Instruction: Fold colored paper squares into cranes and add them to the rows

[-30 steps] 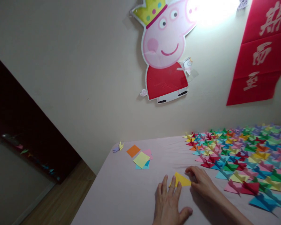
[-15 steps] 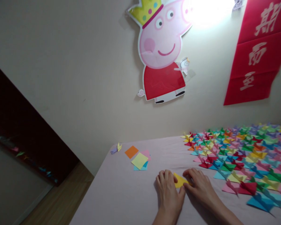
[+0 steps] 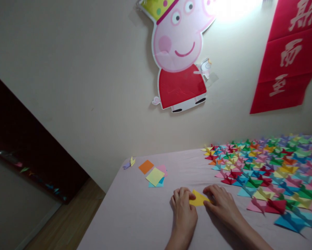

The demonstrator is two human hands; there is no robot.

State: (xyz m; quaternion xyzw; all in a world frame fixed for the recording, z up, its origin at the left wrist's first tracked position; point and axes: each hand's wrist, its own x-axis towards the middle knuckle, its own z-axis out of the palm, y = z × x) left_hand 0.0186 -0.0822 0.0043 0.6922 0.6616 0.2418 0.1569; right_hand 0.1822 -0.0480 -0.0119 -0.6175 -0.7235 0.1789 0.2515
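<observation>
A folded yellow paper triangle lies on the pale pink sheet between my two hands. My left hand has its fingers curled and pinches the paper's left corner. My right hand rests on the sheet with its fingertips bent down on the paper's right edge. Both forearms reach in from the bottom of the view.
Several rows of coloured folded paper cranes cover the sheet to the right. A small stack of flat paper squares and two tiny folded cranes lie at the far left. A cartoon pig cutout and a red banner hang on the wall.
My left hand went from lying flat with spread fingers to curling and pinching the yellow paper's left corner. The right hand stayed on the paper. The view tilted slightly.
</observation>
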